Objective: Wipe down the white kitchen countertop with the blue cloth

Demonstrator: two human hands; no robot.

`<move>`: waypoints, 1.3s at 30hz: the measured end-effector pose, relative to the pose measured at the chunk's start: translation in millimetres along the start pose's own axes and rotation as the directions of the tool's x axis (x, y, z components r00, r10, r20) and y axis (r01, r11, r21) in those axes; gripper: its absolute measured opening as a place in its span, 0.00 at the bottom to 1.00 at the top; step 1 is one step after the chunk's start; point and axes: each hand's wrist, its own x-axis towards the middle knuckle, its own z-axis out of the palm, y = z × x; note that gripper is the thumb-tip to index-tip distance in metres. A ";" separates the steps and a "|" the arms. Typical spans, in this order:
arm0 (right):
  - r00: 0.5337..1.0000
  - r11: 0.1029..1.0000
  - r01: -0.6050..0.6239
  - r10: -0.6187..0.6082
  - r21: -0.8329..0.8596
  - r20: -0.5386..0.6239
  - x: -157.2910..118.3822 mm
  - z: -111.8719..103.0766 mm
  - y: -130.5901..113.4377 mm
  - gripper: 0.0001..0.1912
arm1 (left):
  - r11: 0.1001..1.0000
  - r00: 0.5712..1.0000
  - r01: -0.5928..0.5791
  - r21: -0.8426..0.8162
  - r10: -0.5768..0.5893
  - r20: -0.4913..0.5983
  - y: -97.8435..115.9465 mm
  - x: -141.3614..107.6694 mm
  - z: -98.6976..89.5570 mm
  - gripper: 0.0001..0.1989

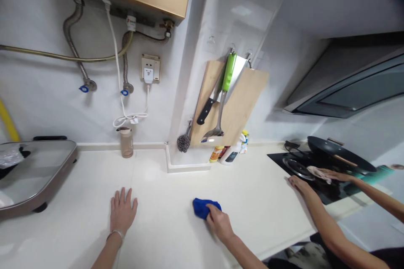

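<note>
My left hand (122, 211) lies flat on the white countertop (158, 235), fingers spread, with a bracelet at the wrist and nothing held. Farther right, my right hand (220, 222) grips a blue cloth (202, 207), pressed to the counter surface; part of the cloth is hidden beneath the fingers. Beyond the left hand, against the wall, stands a small translucent bottle (126, 143).
Another person's hands are at the right; one holds a pale cloth (319, 174) on the black stove (334, 189) beside a wok (339, 151). An electric pan (47, 176) sits left. Hanging utensils, a cutting board (246, 96) and cleaning bottles (230, 154) are at the back.
</note>
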 end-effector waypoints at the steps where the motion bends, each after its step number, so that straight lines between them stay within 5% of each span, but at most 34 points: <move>1: 0.998 0.999 -0.051 0.051 0.008 -0.048 11.0 -4.3 2.5 0.19 | 1.000 1.000 0.001 -0.004 -0.001 0.004 -0.6 0.0 0.4 0.29; 5: 0.942 0.962 -0.245 0.265 0.116 -0.206 37.3 -22.8 22.8 0.25 | 1.000 1.000 0.001 -0.029 -0.001 0.000 -2.9 0.1 1.2 0.29; 10: 0.885 0.922 -0.351 0.384 0.163 -0.265 1.7 -43.9 62.4 0.31 | 0.999 0.999 -0.011 -0.040 0.010 -0.040 -1.3 -0.2 2.2 0.30; 12: 0.872 0.924 -0.359 0.383 0.135 -0.305 -16.8 -52.6 74.2 0.33 | 0.999 0.999 -0.011 -0.039 0.010 -0.036 0.6 0.1 1.5 0.30; 15: 0.933 0.972 -0.230 0.206 -0.049 -0.296 -25.9 -53.8 78.6 0.33 | 0.999 1.000 0.000 -0.044 -0.001 -0.004 3.2 0.8 -0.8 0.30; 18: 0.986 0.980 -0.028 -0.005 -0.197 -0.166 -14.2 -30.6 65.7 0.28 | 0.999 1.000 0.007 -0.034 -0.007 0.015 4.5 1.5 -1.9 0.31; 20: 0.996 0.965 0.013 -0.035 -0.264 -0.080 -3.1 -7.6 51.9 0.26 | 1.000 1.000 0.005 -0.021 -0.005 0.024 4.7 1.7 -1.9 0.31; 26: 0.986 0.795 -0.127 0.165 -0.593 0.010 9.2 28.0 28.9 0.29 | 1.000 0.999 0.011 -0.004 -0.011 0.048 5.8 0.5 -3.9 0.31; 32: 0.991 0.786 -0.122 0.125 -0.606 -0.037 -0.4 39.8 30.9 0.30 | 0.999 0.999 0.027 -0.034 -0.026 0.029 7.2 -3.0 -5.4 0.30; 36: 0.993 0.855 0.121 -0.097 -0.505 0.074 1.0 62.9 0.5 0.33 | 0.998 1.000 0.012 -0.069 -0.013 -0.020 9.0 -4.1 -6.3 0.29; 39: 0.935 0.874 0.320 -0.229 -0.365 0.271 17.9 85.2 -46.8 0.35 | 0.996 1.000 0.018 -0.088 -0.019 -0.013 10.5 -4.1 -7.9 0.28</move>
